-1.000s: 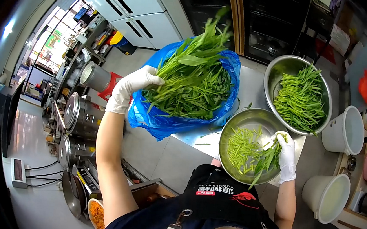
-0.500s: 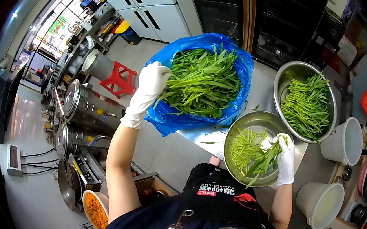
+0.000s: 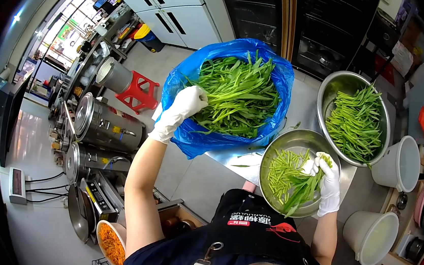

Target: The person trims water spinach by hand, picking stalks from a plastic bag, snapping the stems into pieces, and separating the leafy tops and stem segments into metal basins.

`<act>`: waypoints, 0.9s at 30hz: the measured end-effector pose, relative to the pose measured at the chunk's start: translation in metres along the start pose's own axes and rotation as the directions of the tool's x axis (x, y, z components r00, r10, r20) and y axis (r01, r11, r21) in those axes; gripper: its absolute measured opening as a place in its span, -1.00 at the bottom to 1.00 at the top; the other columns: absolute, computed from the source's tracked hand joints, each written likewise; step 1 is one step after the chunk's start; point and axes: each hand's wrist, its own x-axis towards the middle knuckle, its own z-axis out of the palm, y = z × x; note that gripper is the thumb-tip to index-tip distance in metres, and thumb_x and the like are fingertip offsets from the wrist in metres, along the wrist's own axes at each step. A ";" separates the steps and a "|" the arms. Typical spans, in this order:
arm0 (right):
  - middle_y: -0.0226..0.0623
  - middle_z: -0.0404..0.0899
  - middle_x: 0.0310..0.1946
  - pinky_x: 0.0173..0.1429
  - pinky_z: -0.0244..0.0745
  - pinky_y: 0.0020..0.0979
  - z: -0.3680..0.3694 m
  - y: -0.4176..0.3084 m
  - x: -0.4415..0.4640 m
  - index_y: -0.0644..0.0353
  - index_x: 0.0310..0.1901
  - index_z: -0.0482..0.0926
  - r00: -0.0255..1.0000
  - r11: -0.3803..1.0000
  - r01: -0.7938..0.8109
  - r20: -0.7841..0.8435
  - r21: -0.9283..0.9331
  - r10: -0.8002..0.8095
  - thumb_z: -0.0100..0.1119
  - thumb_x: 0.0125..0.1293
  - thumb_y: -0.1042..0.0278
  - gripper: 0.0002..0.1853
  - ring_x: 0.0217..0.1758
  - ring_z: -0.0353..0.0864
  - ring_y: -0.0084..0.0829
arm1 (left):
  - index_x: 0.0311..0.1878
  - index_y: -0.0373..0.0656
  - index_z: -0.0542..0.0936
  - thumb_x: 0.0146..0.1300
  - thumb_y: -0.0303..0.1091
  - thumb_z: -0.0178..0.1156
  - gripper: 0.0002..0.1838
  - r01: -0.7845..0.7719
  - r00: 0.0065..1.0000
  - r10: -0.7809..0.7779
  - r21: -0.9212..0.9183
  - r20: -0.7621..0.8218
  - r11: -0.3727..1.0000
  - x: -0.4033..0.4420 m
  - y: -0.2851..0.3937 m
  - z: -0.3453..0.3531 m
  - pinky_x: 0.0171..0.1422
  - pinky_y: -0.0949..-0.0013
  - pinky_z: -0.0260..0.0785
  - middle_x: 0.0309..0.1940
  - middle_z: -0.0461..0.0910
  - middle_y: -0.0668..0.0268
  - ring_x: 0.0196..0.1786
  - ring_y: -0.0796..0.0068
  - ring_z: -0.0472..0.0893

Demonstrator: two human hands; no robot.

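Observation:
My left hand (image 3: 189,102), in a white glove, is at the left side of a blue plastic bag (image 3: 176,75) heaped with long leafy greens (image 3: 241,94) that look like water spinach. Its fingers are closed at the stem ends of the greens. My right hand (image 3: 328,187), also gloved, grips a bunch of the same greens (image 3: 302,190) over a steel bowl (image 3: 264,183); the leaves hang down toward me. Short cut stems (image 3: 282,172) lie in that bowl. A second steel basin (image 3: 324,92), behind and to the right, holds more trimmed greens (image 3: 355,121).
Bag and bowls stand on a steel table (image 3: 303,113). White buckets (image 3: 370,234) are at the right, by a shelf with pans. On the left are a red stool (image 3: 138,92), large steel pots (image 3: 106,122) and a tub of shredded orange food (image 3: 111,245).
My left hand has moved down and to the right, from the bag's edge onto the stems. My right hand stays over the bowl with its bunch, turned slightly.

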 end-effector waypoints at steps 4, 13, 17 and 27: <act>-0.31 0.51 -0.39 -0.29 0.41 -0.45 0.007 -0.002 -0.001 0.27 -0.12 0.50 0.999 1.000 -0.002 0.033 0.031 0.001 0.13 0.40 0.42 -0.88 -0.40 0.47 -0.48 | -0.24 -0.30 0.66 0.17 -0.36 0.29 -0.81 0.105 0.994 -0.101 -0.265 0.030 0.958 0.000 0.018 -0.034 -0.12 0.37 0.45 -0.42 0.64 0.23 -0.30 0.45 0.60; -0.33 0.48 -0.45 -0.31 0.42 -0.47 0.017 -0.006 0.003 0.27 -0.16 0.50 0.998 0.998 -0.015 0.062 -0.063 0.019 0.13 0.40 0.41 -0.89 -0.44 0.47 -0.51 | 0.02 -0.28 0.67 0.29 -0.35 0.31 -0.71 0.289 0.956 -0.198 -0.801 0.216 0.524 -0.010 0.017 -0.040 -0.25 0.54 0.37 -0.35 0.65 0.41 -0.38 0.65 0.51; -0.39 0.53 -0.47 -0.31 0.41 -0.54 0.050 -0.019 0.011 0.28 -0.22 0.53 0.997 0.954 0.063 0.058 -0.294 -0.047 0.15 0.37 0.44 -0.91 -0.46 0.48 -0.58 | -0.02 -0.28 0.63 0.31 -0.34 0.27 -0.75 0.358 0.933 0.008 -0.931 0.360 0.066 -0.027 0.025 -0.020 -0.20 0.49 0.33 -0.34 0.55 0.38 -0.30 0.56 0.47; -0.28 0.66 -0.28 -0.14 0.55 -0.48 0.147 -0.032 0.021 0.28 -0.18 0.60 0.851 0.625 0.525 0.368 -0.578 -0.375 0.28 0.25 0.50 -0.87 -0.28 0.66 -0.45 | -0.11 -0.32 0.61 0.20 -0.40 0.31 -0.76 0.230 0.973 0.064 -0.925 0.221 -0.303 -0.068 0.073 -0.011 -0.21 0.43 0.29 -0.31 0.54 0.35 -0.25 0.49 0.45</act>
